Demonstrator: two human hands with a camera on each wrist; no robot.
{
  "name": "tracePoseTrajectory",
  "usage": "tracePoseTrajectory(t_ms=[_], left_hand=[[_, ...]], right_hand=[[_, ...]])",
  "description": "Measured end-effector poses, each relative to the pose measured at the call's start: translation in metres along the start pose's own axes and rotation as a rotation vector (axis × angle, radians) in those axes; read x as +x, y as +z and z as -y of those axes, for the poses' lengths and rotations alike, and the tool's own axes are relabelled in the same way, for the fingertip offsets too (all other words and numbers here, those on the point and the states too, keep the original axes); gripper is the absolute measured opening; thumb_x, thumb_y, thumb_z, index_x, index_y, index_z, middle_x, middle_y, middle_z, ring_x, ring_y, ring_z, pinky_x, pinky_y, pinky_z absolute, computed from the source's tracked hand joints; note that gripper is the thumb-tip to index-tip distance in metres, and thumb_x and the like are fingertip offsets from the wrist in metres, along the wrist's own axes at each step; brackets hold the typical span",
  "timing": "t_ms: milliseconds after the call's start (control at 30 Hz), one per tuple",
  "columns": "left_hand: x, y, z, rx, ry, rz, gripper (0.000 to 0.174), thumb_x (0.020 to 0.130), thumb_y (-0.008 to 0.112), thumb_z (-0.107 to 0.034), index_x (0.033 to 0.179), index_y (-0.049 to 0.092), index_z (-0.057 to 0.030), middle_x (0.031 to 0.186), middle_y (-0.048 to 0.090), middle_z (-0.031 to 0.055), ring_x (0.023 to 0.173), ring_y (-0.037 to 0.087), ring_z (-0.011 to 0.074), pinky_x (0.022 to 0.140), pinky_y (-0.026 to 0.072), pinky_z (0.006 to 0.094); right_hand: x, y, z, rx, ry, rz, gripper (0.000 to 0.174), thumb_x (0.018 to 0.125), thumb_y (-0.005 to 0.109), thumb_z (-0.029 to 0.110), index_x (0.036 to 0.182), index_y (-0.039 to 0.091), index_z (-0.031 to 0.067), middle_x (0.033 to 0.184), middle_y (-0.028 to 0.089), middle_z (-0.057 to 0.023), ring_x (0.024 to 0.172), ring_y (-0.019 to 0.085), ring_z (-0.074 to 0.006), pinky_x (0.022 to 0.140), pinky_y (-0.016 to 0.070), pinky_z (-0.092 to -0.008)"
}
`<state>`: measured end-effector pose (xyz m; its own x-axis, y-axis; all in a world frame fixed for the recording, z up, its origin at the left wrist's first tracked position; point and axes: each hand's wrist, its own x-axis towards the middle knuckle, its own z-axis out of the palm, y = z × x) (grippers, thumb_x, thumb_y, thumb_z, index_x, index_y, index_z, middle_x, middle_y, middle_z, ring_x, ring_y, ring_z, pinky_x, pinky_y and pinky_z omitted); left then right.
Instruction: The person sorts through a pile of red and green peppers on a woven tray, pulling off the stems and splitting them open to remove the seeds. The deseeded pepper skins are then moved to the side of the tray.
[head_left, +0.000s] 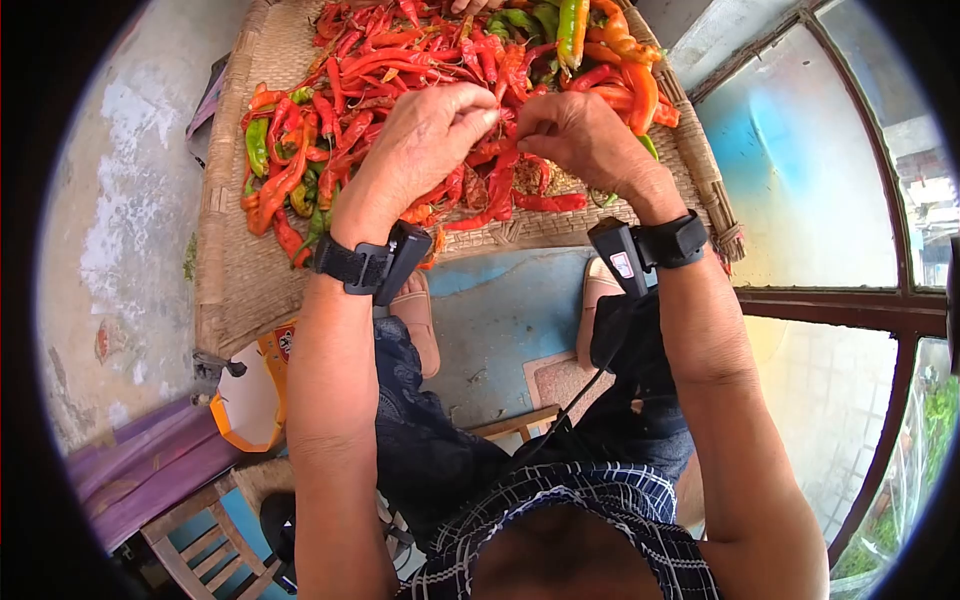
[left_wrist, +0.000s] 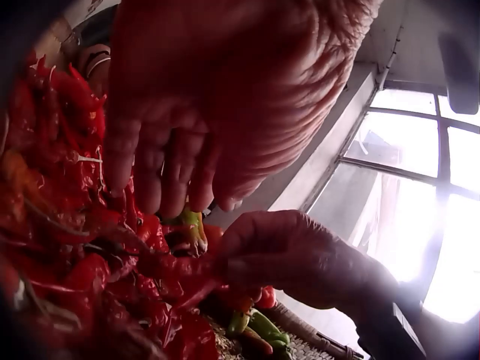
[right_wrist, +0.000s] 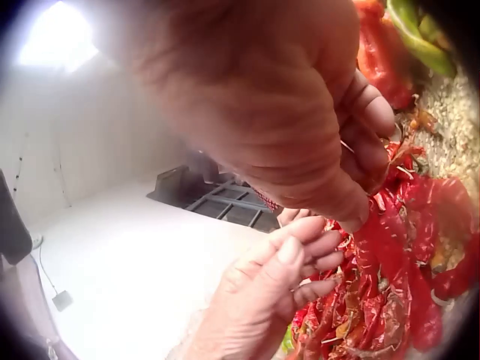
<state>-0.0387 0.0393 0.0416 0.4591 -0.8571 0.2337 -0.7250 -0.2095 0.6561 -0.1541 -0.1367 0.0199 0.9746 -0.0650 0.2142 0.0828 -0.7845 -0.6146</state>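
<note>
A heap of red chili peppers (head_left: 400,60), many of them wrinkled, covers a woven mat (head_left: 240,290). My right hand (head_left: 590,140) pinches a red chili pepper (left_wrist: 176,268) between thumb and fingers, low over the near part of the heap. Close by on the left, my left hand (head_left: 425,135) hovers at the chilies with its fingers loosely extended, and nothing shows in its grasp. In the right wrist view its fingertips (right_wrist: 328,262) overlap the heap beside the right thumb.
Green chilies (head_left: 256,147) lie at the left, and orange peppers (head_left: 642,95) at the far right. Another person's hand (head_left: 470,5) shows at the far edge. A framed window (head_left: 810,170) stands close on the right; an orange-and-white box (head_left: 250,400) sits below left.
</note>
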Motion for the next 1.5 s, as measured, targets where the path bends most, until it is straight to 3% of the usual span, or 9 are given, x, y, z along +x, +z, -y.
tracePoseTrajectory(t_ms=[400, 467, 600, 767, 867, 900, 1200, 1467, 1500], left_hand=[[0.006, 0.016, -0.003, 0.012, -0.035, 0.16, 0.019, 0.087, 0.06, -0.017, 0.091, 0.063, 0.0015, 0.074, 0.061, 0.0128, 0.069, 0.06, 0.0208, 0.066, 0.0474, 0.0334], [0.009, 0.016, 0.004, 0.046, 0.021, 0.056, 0.022, 0.084, 0.06, -0.022, 0.09, 0.066, -0.0022, 0.076, 0.063, 0.0192, 0.073, 0.063, 0.034, 0.066, 0.0484, 0.0407], [0.019, -0.008, 0.025, 0.01, -0.127, -0.532, 0.03, 0.088, 0.059, -0.029, 0.096, 0.065, -0.0014, 0.084, 0.066, 0.0177, 0.076, 0.065, 0.0299, 0.07, 0.0505, 0.0402], [0.014, -0.034, 0.043, 0.251, -0.242, -0.781, 0.04, 0.085, 0.063, -0.032, 0.114, 0.061, -0.0042, 0.094, 0.063, 0.0177, 0.079, 0.065, 0.0296, 0.077, 0.0507, 0.0388], [0.012, -0.019, 0.03, 0.158, -0.159, -0.598, 0.038, 0.085, 0.065, -0.029, 0.114, 0.062, -0.004, 0.094, 0.064, 0.0167, 0.077, 0.065, 0.0271, 0.077, 0.0512, 0.0383], [0.01, -0.015, 0.026, 0.155, -0.111, -0.516, 0.041, 0.088, 0.064, -0.029, 0.121, 0.06, -0.0062, 0.088, 0.069, 0.0101, 0.077, 0.063, 0.0131, 0.069, 0.05, 0.0287], [-0.002, 0.002, 0.003, 0.001, -0.17, -0.029, 0.03, 0.089, 0.062, -0.025, 0.108, 0.065, -0.0018, 0.091, 0.069, 0.0112, 0.079, 0.064, 0.0184, 0.076, 0.0503, 0.0298], [0.0, 0.019, 0.002, -0.103, -0.133, -0.051, 0.024, 0.085, 0.062, -0.023, 0.084, 0.065, 0.0002, 0.07, 0.062, 0.0184, 0.065, 0.061, 0.031, 0.063, 0.0469, 0.0401], [0.004, 0.014, 0.006, -0.04, -0.178, -0.044, 0.026, 0.087, 0.062, -0.027, 0.087, 0.065, -0.0004, 0.07, 0.061, 0.0128, 0.062, 0.059, 0.0225, 0.06, 0.0464, 0.035]], right_hand=[[-0.003, -0.017, 0.01, 0.244, -0.007, -0.048, 0.016, 0.085, 0.069, 0.011, 0.096, 0.064, -0.0002, 0.08, 0.063, -0.0023, 0.076, 0.06, -0.0091, 0.07, 0.0506, -0.0254], [-0.002, -0.014, 0.007, 0.236, -0.022, -0.12, 0.021, 0.086, 0.068, 0.013, 0.101, 0.063, -0.0004, 0.081, 0.064, -0.0033, 0.076, 0.061, -0.0104, 0.07, 0.0511, -0.0256], [0.005, -0.009, 0.002, 0.136, -0.062, -0.399, 0.028, 0.085, 0.069, 0.019, 0.106, 0.061, 0.0028, 0.079, 0.066, -0.0113, 0.07, 0.066, -0.0211, 0.064, 0.0525, -0.0326], [-0.003, 0.02, -0.008, -0.094, -0.101, 0.06, 0.024, 0.084, 0.066, 0.016, 0.107, 0.064, 0.0099, 0.088, 0.067, -0.0139, 0.081, 0.066, -0.0311, 0.071, 0.0525, -0.039], [-0.001, 0.032, -0.003, -0.203, 0.024, 0.135, 0.021, 0.084, 0.065, 0.019, 0.104, 0.064, 0.0116, 0.085, 0.068, -0.0154, 0.082, 0.065, -0.0353, 0.073, 0.0523, -0.0451], [0.0, 0.034, -0.001, -0.152, 0.042, 0.119, 0.019, 0.081, 0.066, 0.016, 0.099, 0.065, 0.0111, 0.085, 0.068, -0.0154, 0.082, 0.065, -0.0353, 0.073, 0.052, -0.0456], [0.007, 0.017, 0.002, 0.095, -0.019, -0.19, 0.017, 0.075, 0.063, 0.005, 0.092, 0.064, 0.0045, 0.075, 0.066, -0.0136, 0.071, 0.066, -0.0283, 0.066, 0.052, -0.0369], [0.009, 0.012, 0.013, 0.369, -0.087, -0.35, 0.015, 0.083, 0.065, 0.008, 0.096, 0.061, 0.0038, 0.071, 0.064, -0.0109, 0.068, 0.065, -0.0191, 0.063, 0.0508, -0.0301], [0.008, 0.01, 0.015, 0.369, -0.087, -0.349, 0.015, 0.083, 0.065, 0.008, 0.096, 0.061, 0.0038, 0.071, 0.064, -0.0109, 0.068, 0.065, -0.0191, 0.063, 0.0508, -0.0301]])
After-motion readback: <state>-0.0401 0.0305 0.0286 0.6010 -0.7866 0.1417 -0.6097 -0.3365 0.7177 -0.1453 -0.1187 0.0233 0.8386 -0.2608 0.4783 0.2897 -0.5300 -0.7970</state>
